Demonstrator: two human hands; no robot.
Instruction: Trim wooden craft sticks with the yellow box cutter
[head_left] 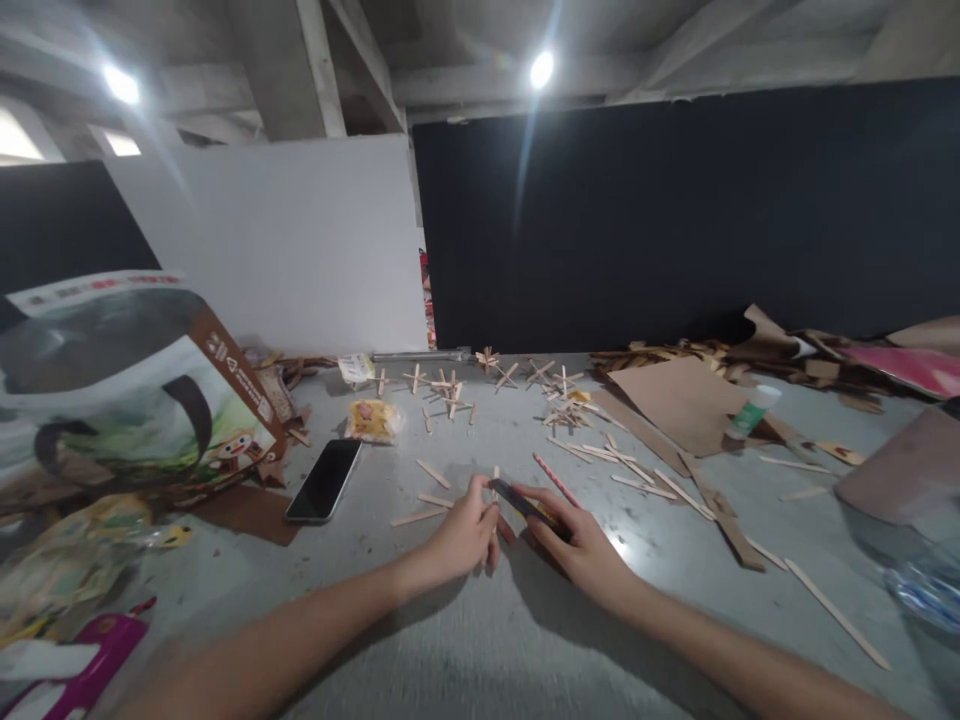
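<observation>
In the middle of the grey table, my left hand (463,532) is closed around a short wooden craft stick (496,473) whose tip points away from me. My right hand (589,558) grips a dark utility knife (517,497) with a bit of yellow on its handle. The front end of the knife meets the stick at my left fingertips; whether the blade is cutting in cannot be made out. Just beyond my right hand lies a red-and-white striped pencil (553,478). Loose craft sticks (431,474) rest to the left of my left hand.
Several crossed-stick pieces (452,390) stand at the back, with more sticks (630,462) at right. A phone (325,482), a yellow snack packet (373,421) and a large printed bag (150,390) are left. Brown cardboard (671,400) and a glue stick (753,411) lie right.
</observation>
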